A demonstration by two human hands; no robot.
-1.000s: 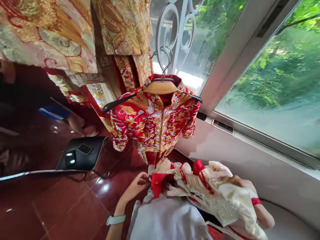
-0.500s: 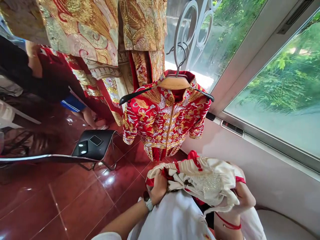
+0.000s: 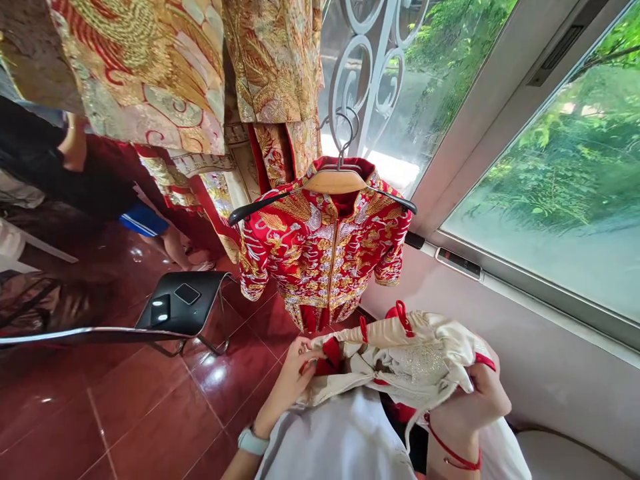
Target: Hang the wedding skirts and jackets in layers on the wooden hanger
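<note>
Red tiled floor (image 3: 145, 413) and bright window (image 3: 550, 187), with a cream garment (image 3: 420, 353) held near the body

Glossy tiles run across the left half of the view, and greenery shows through the glass at right. A pale metal scroll grille (image 3: 374, 87) stands at the top, beside several gold-patterned garments (image 3: 150, 73). In front of it a red embroidered jacket (image 3: 320, 253) hangs on a black-and-wood hanger (image 3: 335, 181), its front facing the camera.

Nearer, over white cloth (image 3: 345, 440) at the person's lap, the cream garment with red ties lies stretched between the two hands, apart from the jacket. The left hand (image 3: 293, 380), a pale watch (image 3: 253, 441) on its wrist, has bent fingers against the garment's left end; whether they pinch the cloth or merely touch it, I cannot tell. The right hand (image 3: 485, 393) is closed around the bunched right end, and fabric hides most of its fingers. A red cord bracelet (image 3: 453, 457) circles that wrist.

At left, a black chair (image 3: 193, 317) bears a phone (image 3: 187, 294) and a small dark object (image 3: 160, 310) just beside it. Behind stands another person (image 3: 50, 153) in dark clothing. On the sill lies a slim device (image 3: 457, 264).
</note>
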